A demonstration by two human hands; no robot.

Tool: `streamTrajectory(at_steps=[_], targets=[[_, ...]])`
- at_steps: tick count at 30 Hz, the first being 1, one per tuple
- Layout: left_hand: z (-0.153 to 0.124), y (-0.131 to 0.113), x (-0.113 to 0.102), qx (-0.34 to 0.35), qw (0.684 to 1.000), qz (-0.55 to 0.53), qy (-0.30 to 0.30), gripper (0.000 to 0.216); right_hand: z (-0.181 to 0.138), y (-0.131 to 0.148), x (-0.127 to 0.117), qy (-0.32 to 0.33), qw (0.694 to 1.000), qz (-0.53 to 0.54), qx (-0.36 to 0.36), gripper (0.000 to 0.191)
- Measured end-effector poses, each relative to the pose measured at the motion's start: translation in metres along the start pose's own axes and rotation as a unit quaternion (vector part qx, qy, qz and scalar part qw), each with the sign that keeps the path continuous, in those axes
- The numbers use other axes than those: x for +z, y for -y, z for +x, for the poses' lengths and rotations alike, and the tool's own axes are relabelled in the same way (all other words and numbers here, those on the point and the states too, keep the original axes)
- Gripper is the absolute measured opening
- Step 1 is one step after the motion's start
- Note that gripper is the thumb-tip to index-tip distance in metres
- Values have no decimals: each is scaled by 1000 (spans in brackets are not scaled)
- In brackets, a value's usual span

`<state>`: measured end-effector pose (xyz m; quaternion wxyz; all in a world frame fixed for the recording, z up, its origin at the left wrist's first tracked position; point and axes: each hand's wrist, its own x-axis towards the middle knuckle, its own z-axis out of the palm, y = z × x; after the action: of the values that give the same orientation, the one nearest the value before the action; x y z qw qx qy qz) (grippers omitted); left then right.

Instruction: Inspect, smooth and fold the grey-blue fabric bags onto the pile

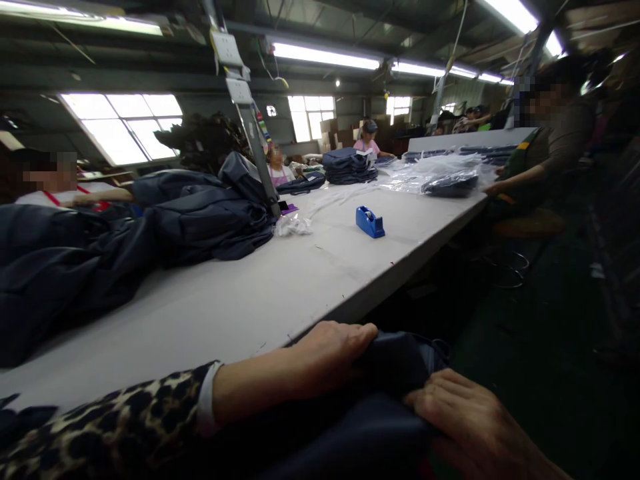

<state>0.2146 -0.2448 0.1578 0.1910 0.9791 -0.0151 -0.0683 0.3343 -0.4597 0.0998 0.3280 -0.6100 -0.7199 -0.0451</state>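
L hand obs. closed on dark navy cloth, thumb side up, fingertips pinching its upper part; R hand likewise clamped on same cloth, fingers curled over its R side, some fingers hidden. Hands apart, cloth btwn them. Cloth loc.: low at front, just beside the near edge of white table, bunched; lower part dark & blurred, full shape can't be told. L arm in leopard-print sleeve w/ pale cuff. On table, L side: large loose heap of navy garments, partly at foot of metal post carrying white socket boxes. Crumpled clear plastic just beside heap. Blue tape dispenser stands upright nr mid-table, well apart from both hands. Further back: folded navy stack; to its R, clear plastic bags, one w/ dark contents. Co-worker at R by table edge, arm extended twd bags; co-worker at L behind heap, arm on or nr garments; co-worker in pink behind stack. Strip lights lit overhead.
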Motion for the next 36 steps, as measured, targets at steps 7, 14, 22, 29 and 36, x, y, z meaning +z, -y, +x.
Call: streamTrajectory(at_steps=[7, 14, 22, 29, 36], targets=[[-10, -6, -8, 43, 976, -196, 84, 15, 23, -8, 1, -74, 996, 2, 41, 23], [-36, -12, -21, -53, 973, -214, 69, 33, 37, -22, 12, -129, 982, 33, 135, 45], [-49, -17, -10, -40, 990, -129, 31, 11, 11, -43, -22, 53, 972, 95, 210, 122], [-65, -17, -21, -10, 991, -122, 48, 21, 29, -41, -19, 123, 969, 145, 160, 110], [-78, -9, -25, -74, 986, -148, 34, 27, 33, -39, -21, 51, 989, 113, 80, 47]])
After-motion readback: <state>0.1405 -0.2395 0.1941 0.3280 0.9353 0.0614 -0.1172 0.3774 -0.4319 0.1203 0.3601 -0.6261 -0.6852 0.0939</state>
